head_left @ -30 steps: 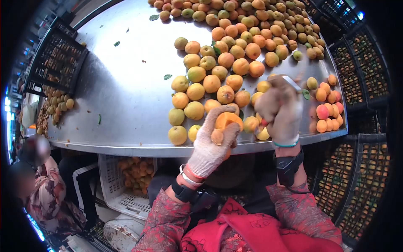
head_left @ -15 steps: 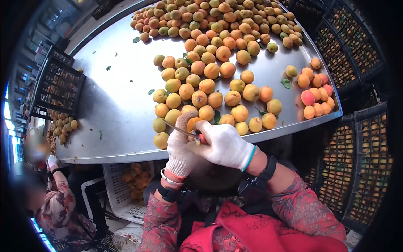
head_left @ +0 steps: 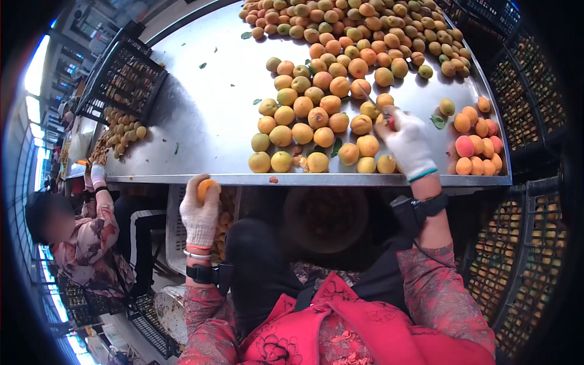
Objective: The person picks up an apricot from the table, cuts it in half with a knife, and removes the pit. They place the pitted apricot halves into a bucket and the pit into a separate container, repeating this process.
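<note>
My left hand (head_left: pixel 201 213), in a white knit glove, hangs below the edge of the steel table (head_left: pixel 194 121) and grips an orange apricot piece (head_left: pixel 206 187) over a white crate (head_left: pixel 176 231). My right hand (head_left: pixel 406 141), also gloved, reaches over the table among the apricots and holds a small red-handled knife (head_left: pixel 377 109), blade pointing up and left. A heap of apricots (head_left: pixel 328 79) covers the middle and far part of the table. Close to the near edge lies an apricot stone (head_left: pixel 299 161).
A small group of redder apricots (head_left: pixel 474 140) lies at the table's right end. Black crates (head_left: pixel 529 103) of fruit stand to the right and one black crate (head_left: pixel 118 79) sits at the left. A co-worker (head_left: pixel 73 237) in a patterned top sits at the lower left.
My hands have separated. The left has dropped off the table to the lower left with the apricot piece. The right has swung out over the table with the knife.
</note>
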The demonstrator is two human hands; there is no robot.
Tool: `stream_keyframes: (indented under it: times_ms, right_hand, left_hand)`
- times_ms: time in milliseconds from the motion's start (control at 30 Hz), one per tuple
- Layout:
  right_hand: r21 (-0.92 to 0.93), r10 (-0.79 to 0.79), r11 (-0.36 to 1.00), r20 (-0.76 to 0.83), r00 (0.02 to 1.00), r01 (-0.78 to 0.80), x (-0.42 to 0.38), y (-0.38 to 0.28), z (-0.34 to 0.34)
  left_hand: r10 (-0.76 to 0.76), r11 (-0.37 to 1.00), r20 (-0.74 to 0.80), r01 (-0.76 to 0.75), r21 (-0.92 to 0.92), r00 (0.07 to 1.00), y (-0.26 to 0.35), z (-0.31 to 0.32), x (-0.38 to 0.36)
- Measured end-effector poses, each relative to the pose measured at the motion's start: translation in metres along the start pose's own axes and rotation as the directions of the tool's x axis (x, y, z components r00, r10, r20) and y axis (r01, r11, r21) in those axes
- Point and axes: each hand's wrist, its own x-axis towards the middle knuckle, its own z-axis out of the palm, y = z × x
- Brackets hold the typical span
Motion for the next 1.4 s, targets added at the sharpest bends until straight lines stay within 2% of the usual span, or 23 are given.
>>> stream_keyframes:
  times_ms: [33, 100, 133, 167, 267, 333, 367, 433, 567, 633, 667, 733, 800, 867, 933, 1000, 1100, 1200, 1267, 1300, 1333, 1367, 1400]
  right_hand:
    - [-0.211, 0.055, 0.976, 0.01, 0.998, -0.052, 0.002, 0.009, -0.002]
    - [-0.264, 0.069, 0.963, 0.055, 0.996, -0.052, 0.005, 0.021, -0.002]
    - [-0.316, 0.086, 0.948, 0.099, 0.991, -0.05, 0.006, 0.024, 0.0]
    - [-0.319, 0.085, 0.946, 0.097, 0.992, -0.049, 0.008, 0.025, 0.001]
    - [-0.346, 0.147, 0.937, 0.255, 0.956, -0.052, 0.012, 0.023, 0.008]
    - [-0.382, 0.172, 0.922, 0.257, 0.951, -0.063, 0.017, 0.027, 0.015]
    - [-0.419, 0.203, 0.904, 0.259, 0.944, -0.08, 0.018, 0.032, 0.019]
    - [-0.405, 0.207, 0.908, 0.202, 0.957, -0.111, 0.018, 0.036, 0.022]
    - [-0.224, 0.142, 0.969, 0.153, 0.978, -0.105, 0.019, 0.017, -0.002]
    - [0.107, 0.158, 0.977, 0.224, 0.962, -0.186, 0.021, -0.007, -0.012]
    - [0.097, 0.153, 0.979, 0.231, 0.961, -0.179, 0.018, -0.015, -0.005]
    - [0.57, 0.079, 0.79, 0.269, 0.96, -0.225, 0.01, -0.036, 0.012]
    - [0.547, -0.052, 0.833, 0.228, 0.972, -0.083, 0.009, -0.055, 0.019]
    - [0.57, -0.095, 0.821, 0.175, 0.98, -0.022, 0.005, -0.062, 0.025]
    - [0.643, 0.173, 0.571, 0.514, 0.84, -0.511, 0.009, -0.073, 0.017]
    - [0.684, 0.264, 0.451, 0.511, 0.818, -0.574, 0.013, -0.079, 0.013]
    - [0.687, 0.305, 0.485, 0.447, 0.841, -0.541, 0.013, -0.085, 0.017]
    - [0.702, 0.211, 0.532, 0.43, 0.878, -0.472, 0.008, -0.094, 0.022]
    - [0.651, 0.162, 0.55, 0.533, 0.831, -0.524, 0.009, -0.097, 0.018]
    - [0.66, 0.141, 0.524, 0.555, 0.82, -0.538, 0.009, -0.102, 0.019]
    - [0.707, 0.058, 0.55, 0.498, 0.865, -0.444, 0.01, -0.104, 0.021]
    - [0.705, 0.064, 0.551, 0.497, 0.866, -0.446, 0.009, -0.106, 0.022]
    - [0.712, 0.088, 0.538, 0.486, 0.87, -0.452, 0.008, -0.107, 0.024]
  left_hand:
    - [0.044, 0.994, -0.041, -0.04, 0.103, 0.998, -0.023, -0.011, -0.001]
    - [-0.087, 0.929, -0.14, 0.13, 0.346, 0.986, -0.084, -0.031, 0.001]
    - [-0.37, 0.889, -0.162, 0.399, 0.223, 0.915, -0.032, -0.031, -0.001]
    - [-0.086, 0.929, -0.209, 0.154, 0.338, 0.974, -0.082, -0.04, 0.001]
    - [-0.004, 0.944, -0.26, 0.089, 0.319, 0.966, -0.049, -0.029, 0.01]
    - [-0.084, 0.99, -0.164, 0.064, -0.127, 0.983, -0.024, -0.008, 0.026]
    - [-0.077, 0.993, -0.083, 0.068, -0.101, 0.994, -0.003, 0.0, 0.033]
    - [-0.039, 0.949, 0.009, 0.04, -0.312, 0.999, 0.028, 0.028, 0.044]
    - [0.083, 0.808, 0.328, 0.129, -0.575, 0.941, 0.079, 0.084, 0.061]
    - [0.075, 0.782, 0.521, 0.275, -0.56, 0.85, 0.096, 0.109, 0.063]
    - [0.128, 0.751, 0.527, 0.265, -0.605, 0.84, 0.1, 0.126, 0.06]
    - [0.185, 0.738, 0.552, 0.256, -0.624, 0.813, 0.107, 0.148, 0.053]
    - [0.236, 0.707, 0.533, 0.233, -0.668, 0.813, 0.112, 0.159, 0.044]
    - [0.138, 0.698, 0.587, 0.342, -0.629, 0.798, 0.105, 0.158, 0.042]
    - [0.125, 0.646, 0.586, 0.383, -0.661, 0.801, 0.091, 0.159, 0.041]
    - [0.121, 0.144, 0.652, 0.636, -0.758, 0.749, 0.083, 0.157, 0.038]
    - [0.103, 0.281, 0.634, 0.589, -0.758, 0.766, 0.075, 0.155, 0.037]
    - [0.124, 0.259, 0.637, 0.595, -0.761, 0.761, 0.069, 0.155, 0.035]
    - [0.169, 0.242, 0.634, 0.592, -0.769, 0.755, 0.063, 0.158, 0.037]
    - [0.148, 0.433, 0.575, 0.47, -0.769, 0.804, 0.061, 0.158, 0.038]
    - [0.141, 0.605, 0.508, 0.332, -0.724, 0.85, 0.061, 0.158, 0.039]
    - [0.144, 0.603, 0.512, 0.335, -0.724, 0.847, 0.064, 0.158, 0.038]
    - [0.197, 0.559, 0.401, 0.233, -0.796, 0.895, 0.071, 0.154, 0.038]
